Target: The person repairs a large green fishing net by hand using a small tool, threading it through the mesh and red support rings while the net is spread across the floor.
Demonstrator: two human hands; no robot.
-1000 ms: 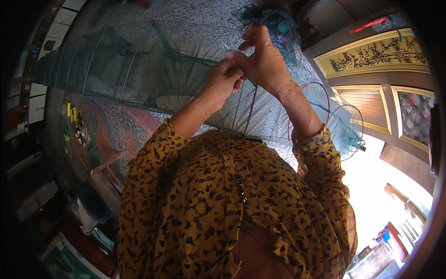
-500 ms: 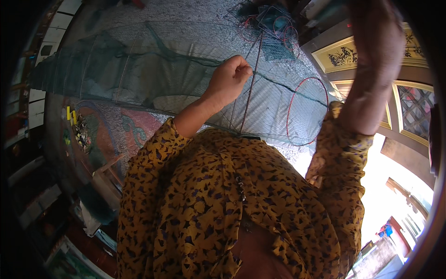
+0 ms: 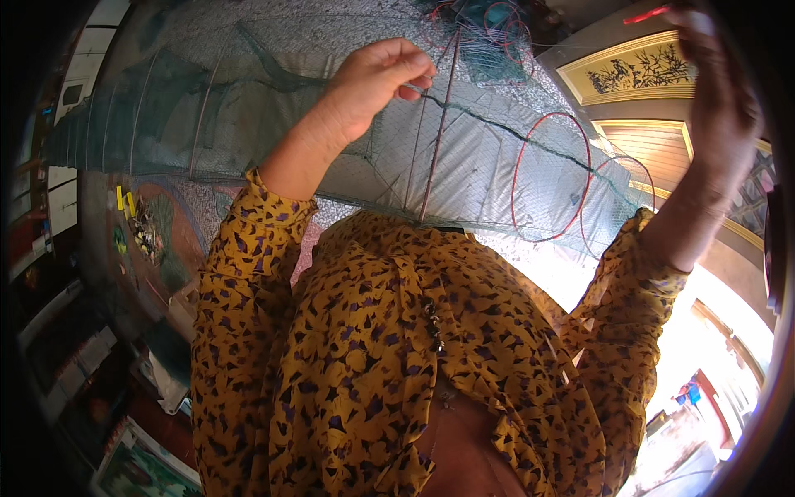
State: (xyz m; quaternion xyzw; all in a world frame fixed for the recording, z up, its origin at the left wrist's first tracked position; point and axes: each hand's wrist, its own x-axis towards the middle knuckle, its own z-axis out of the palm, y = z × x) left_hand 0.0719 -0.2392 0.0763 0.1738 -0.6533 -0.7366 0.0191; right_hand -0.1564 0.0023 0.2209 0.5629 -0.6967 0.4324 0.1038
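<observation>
A long green mesh net trap (image 3: 480,170) stretches across in front of me, held out by dark frames and red hoops. My left hand (image 3: 377,83) is closed in a pinch at the dark green seam cord (image 3: 484,123), beside a brown frame rod (image 3: 439,141). It appears to grip the netting there, though the fingertips partly hide it. My right hand (image 3: 704,58) is raised at the upper right, blurred and partly cut off by the picture's edge. A thin red object (image 3: 646,15) sticks out from its fingers; its kind cannot be made out.
A red hoop (image 3: 515,186) stands in the net's right end. More netting with thin rings (image 3: 493,54) lies at the back. Gold-framed panels (image 3: 629,66) are at the right. Small yellow things (image 3: 124,201) lie at the left, near a patterned floor.
My left hand has moved up and left along with its forearm. My right arm has swung outward right, and the red object now shows. The net's right end is pulled out, showing another hoop.
</observation>
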